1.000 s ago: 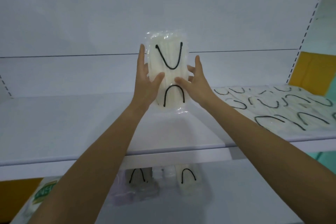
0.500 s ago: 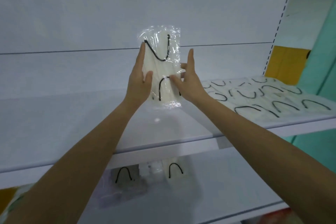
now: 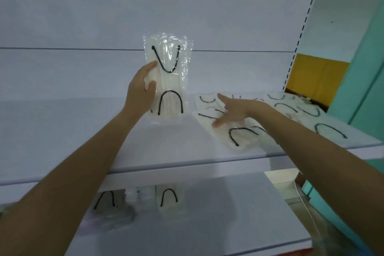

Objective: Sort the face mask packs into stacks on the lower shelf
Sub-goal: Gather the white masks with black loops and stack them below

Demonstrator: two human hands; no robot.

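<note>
Where the white back panel (image 3: 187, 6) meets the upper shelf (image 3: 62, 131), at the centre of the frame, the left hand (image 3: 141, 89) holds a clear face mask pack (image 3: 168, 77) upright. Its thumb is on the front and its fingers are curled behind the pack's left edge. The pack's lower edge sits low at the shelf surface; I cannot tell if it touches.

To the right, the right hand (image 3: 232, 110) has its fingers straight and spread over the loose packs (image 3: 291, 114), which are scattered flat across that end of the shelf.

At the bottom of the frame is the lower shelf (image 3: 207, 224), also pale white. Two stacks (image 3: 168, 199) lie side by side on it, partly hidden under the upper shelf's front lip.

A slotted upright (image 3: 301, 27) runs down the upper right. Beyond it are a yellow panel (image 3: 315, 77) and a teal wall (image 3: 363, 68).
</note>
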